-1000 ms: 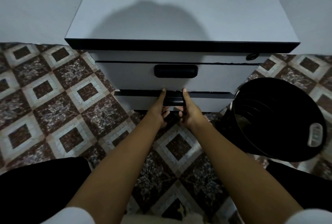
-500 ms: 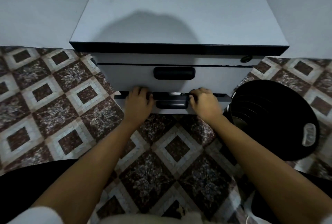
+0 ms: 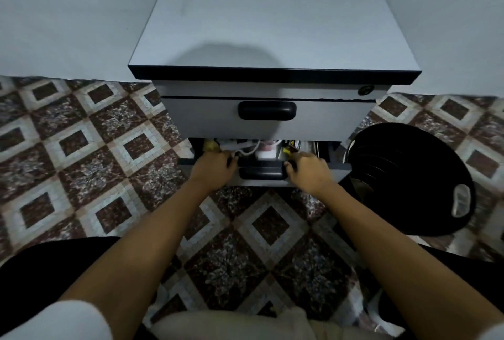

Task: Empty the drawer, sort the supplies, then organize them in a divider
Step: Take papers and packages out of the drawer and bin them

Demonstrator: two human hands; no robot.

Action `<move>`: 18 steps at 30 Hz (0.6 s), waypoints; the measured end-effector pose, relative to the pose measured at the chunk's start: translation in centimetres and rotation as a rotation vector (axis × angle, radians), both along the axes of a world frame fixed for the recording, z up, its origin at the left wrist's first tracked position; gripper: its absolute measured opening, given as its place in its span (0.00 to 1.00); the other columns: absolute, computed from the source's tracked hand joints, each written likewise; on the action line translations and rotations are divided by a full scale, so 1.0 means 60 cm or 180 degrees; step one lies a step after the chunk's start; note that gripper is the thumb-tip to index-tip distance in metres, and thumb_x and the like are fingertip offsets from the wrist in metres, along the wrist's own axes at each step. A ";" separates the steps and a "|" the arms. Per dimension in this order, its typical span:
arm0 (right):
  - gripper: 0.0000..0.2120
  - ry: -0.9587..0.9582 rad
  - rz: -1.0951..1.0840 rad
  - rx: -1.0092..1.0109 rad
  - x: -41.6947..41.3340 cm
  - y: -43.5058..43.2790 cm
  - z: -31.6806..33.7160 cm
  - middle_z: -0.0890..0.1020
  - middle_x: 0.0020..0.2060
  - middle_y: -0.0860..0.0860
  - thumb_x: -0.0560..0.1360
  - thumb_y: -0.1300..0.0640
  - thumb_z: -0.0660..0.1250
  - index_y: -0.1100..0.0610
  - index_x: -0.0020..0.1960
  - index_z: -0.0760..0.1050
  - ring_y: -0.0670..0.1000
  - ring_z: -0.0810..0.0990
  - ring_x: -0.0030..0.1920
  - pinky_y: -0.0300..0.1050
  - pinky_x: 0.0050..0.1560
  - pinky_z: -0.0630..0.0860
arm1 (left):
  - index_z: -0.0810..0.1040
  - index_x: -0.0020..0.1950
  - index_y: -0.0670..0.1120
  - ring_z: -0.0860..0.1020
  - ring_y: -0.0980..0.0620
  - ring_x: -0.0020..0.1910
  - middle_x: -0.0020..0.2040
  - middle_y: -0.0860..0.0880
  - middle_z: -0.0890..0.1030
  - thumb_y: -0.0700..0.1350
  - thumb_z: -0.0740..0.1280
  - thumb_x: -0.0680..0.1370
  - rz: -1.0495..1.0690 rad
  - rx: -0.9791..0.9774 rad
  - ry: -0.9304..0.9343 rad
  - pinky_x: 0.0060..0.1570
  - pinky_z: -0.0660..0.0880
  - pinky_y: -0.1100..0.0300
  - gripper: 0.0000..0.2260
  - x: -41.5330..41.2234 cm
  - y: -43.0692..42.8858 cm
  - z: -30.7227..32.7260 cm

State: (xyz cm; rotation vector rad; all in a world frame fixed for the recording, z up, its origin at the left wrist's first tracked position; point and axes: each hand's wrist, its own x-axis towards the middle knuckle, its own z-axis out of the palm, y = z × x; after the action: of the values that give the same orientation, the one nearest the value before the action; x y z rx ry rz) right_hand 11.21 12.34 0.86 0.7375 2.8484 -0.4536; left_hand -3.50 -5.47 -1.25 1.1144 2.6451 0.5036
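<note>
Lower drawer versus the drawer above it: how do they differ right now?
The lower drawer stands partly pulled out, with white cables showing behind its front; the drawer above sits shut. The left grip and right grip hold the lower drawer's front edge; the drawer above is untouched. Both have grey fronts with a black central handle.

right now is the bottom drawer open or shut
Partly open: the bottom drawer juts out past the upper drawer, supplies showing in the gap, left hand and right hand gripping its front.
</note>
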 end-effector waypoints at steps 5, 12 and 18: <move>0.17 -0.0092 0.0084 -0.0018 0.068 -0.046 -0.003 0.77 0.56 0.56 0.80 0.48 0.53 0.56 0.60 0.74 0.58 0.77 0.56 0.50 0.54 0.69 | 0.74 0.38 0.40 0.75 0.41 0.36 0.37 0.40 0.76 0.47 0.60 0.80 -0.0090 -0.0088 -0.0054 0.34 0.69 0.55 0.14 0.062 -0.055 0.006; 0.19 -0.0397 0.0164 -0.0719 0.148 -0.103 -0.006 0.72 0.32 0.53 0.80 0.48 0.55 0.48 0.31 0.62 0.58 0.76 0.41 0.45 0.39 0.65 | 0.62 0.28 0.47 0.64 0.54 0.26 0.27 0.51 0.64 0.49 0.60 0.80 -0.0055 -0.0299 -0.0423 0.27 0.59 0.59 0.21 0.152 -0.122 0.000; 0.18 -0.0477 0.0137 -0.0806 0.187 -0.136 -0.008 0.80 0.47 0.61 0.80 0.47 0.55 0.58 0.44 0.76 0.61 0.79 0.50 0.47 0.43 0.71 | 0.60 0.25 0.48 0.63 0.54 0.25 0.24 0.51 0.63 0.51 0.61 0.79 -0.0058 -0.0269 -0.0660 0.26 0.56 0.59 0.24 0.188 -0.162 -0.001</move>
State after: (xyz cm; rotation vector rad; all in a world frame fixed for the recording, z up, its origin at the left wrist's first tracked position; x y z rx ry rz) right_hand 22.41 4.20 0.40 0.6328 2.5987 -0.7045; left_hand 7.81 -15.20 -1.33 1.0025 2.4517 0.4718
